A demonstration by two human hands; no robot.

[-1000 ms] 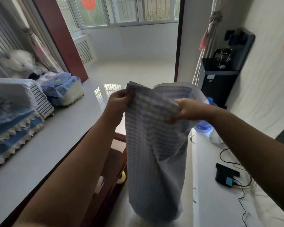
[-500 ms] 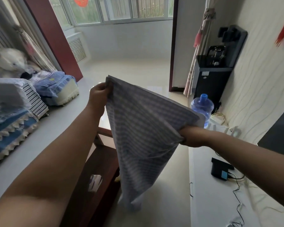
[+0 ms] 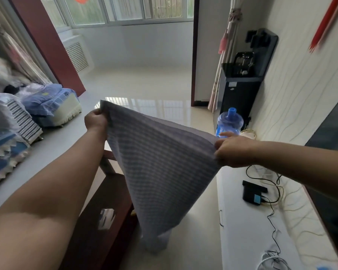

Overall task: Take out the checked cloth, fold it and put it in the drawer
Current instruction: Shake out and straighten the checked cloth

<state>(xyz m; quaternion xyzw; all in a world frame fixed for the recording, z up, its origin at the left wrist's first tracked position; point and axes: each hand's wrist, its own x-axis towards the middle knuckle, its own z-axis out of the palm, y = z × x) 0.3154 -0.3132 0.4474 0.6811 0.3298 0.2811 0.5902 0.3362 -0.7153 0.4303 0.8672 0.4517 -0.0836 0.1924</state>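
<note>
The checked cloth (image 3: 160,166), grey-blue with fine lines, hangs in the air in front of me, stretched between both hands. My left hand (image 3: 95,120) pinches its upper left corner. My right hand (image 3: 233,151) grips the upper right edge, lower than the left. The cloth's top edge runs taut between them and the rest tapers down to a loose tail near the floor. No drawer shows in this view.
A dark wooden low table (image 3: 98,217) stands below the cloth. A grey ledge (image 3: 47,147) at the left carries covered bundles (image 3: 53,106). At the right, a white cabinet top (image 3: 246,230) holds a black box (image 3: 253,192) with cables, a blue water bottle (image 3: 229,122) and a black dispenser (image 3: 242,82).
My hands have drawn apart, the right one going right and down, so the bunched cloth now spreads out taut between them. The view has tilted slightly.
</note>
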